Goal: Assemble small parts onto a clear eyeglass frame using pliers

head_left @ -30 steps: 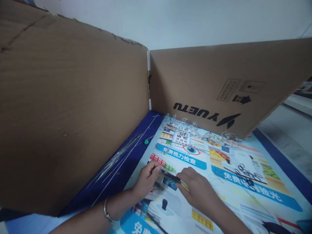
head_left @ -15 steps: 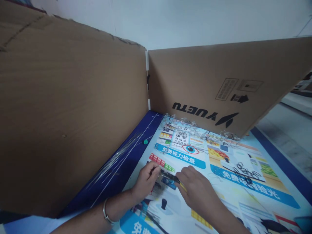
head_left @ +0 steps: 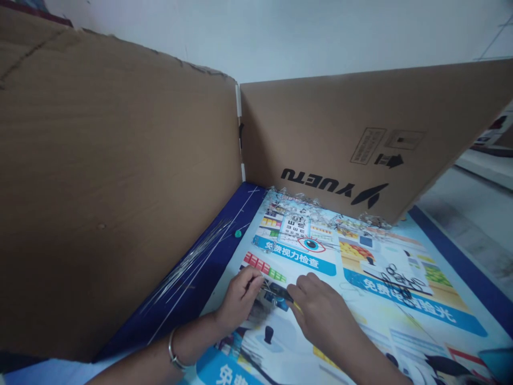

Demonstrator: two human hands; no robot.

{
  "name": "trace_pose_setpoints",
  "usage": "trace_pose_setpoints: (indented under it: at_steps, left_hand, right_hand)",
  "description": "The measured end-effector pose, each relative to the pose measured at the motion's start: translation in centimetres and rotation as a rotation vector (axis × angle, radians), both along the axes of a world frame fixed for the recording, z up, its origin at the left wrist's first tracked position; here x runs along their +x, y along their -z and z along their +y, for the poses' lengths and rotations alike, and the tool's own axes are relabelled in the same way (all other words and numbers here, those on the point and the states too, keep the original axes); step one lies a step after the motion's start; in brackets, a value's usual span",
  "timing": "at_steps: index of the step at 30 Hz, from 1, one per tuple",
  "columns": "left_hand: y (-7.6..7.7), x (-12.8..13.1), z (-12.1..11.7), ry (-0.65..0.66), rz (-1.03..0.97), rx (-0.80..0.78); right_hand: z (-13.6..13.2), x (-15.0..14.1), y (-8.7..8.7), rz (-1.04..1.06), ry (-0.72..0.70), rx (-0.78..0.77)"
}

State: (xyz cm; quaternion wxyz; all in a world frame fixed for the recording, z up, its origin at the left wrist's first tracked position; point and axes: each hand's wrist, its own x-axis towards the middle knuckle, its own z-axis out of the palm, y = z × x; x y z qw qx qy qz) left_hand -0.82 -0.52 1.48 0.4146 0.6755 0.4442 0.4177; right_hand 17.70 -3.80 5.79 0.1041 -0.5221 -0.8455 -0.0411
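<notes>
My left hand (head_left: 239, 299) and my right hand (head_left: 320, 310) meet low in the middle of the view, over a printed poster (head_left: 372, 299) that covers the table. My right hand is closed round a small dark tool with a yellow handle (head_left: 285, 295). Its tip points left at a small item pinched in the fingers of my left hand; that item is too small to name. A silver bangle (head_left: 173, 350) sits on my left wrist.
Two upright cardboard panels wall the table: one on the left (head_left: 112, 187), one at the back printed YUETU (head_left: 352, 144). A bundle of thin metal wires (head_left: 192, 264) and a small green bead (head_left: 238, 233) lie on the blue border. Clear beads (head_left: 316, 211) line the back panel; black rings (head_left: 401, 280) lie right.
Both hands stay together over the same spot, with only small finger movements. The view has shifted slightly up and to the left.
</notes>
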Motion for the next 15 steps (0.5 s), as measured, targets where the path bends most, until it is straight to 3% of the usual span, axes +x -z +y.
trace_pose_setpoints:
  at_steps: [15]
  left_hand:
    - [-0.29, 0.07, -0.13, -0.014, 0.018, 0.03]
  right_hand:
    - [-0.7, -0.65, -0.23, -0.085, 0.042, 0.044]
